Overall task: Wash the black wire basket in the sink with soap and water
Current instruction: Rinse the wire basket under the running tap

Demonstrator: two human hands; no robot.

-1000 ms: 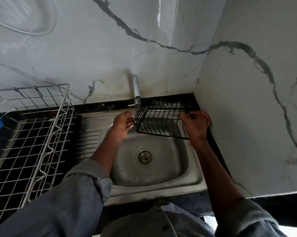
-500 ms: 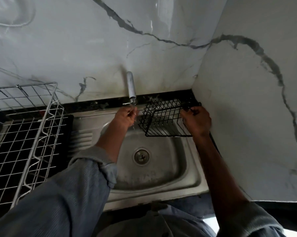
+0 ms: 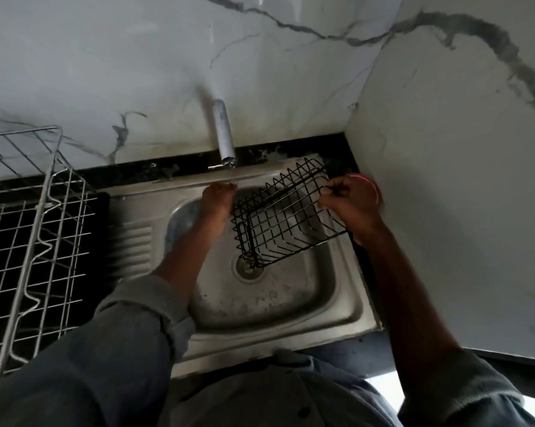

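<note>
Basket [image 3: 283, 220], black wire, hangs tilted over the sink [image 3: 346, 306] bowl, its far rim pinched by the right hand [image 3: 350, 200]. Just leftward, the left hand [image 3: 218, 198] reaches beneath the tap [image 3: 223, 135]; whether it grasps anything is unclear.

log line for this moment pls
right hand grips black wire basket | basket tilted over sink | left hand below tap

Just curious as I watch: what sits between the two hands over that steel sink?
In the head view, the black wire basket, tilted, sits between the left hand and right hand, which grips its rim.
</note>
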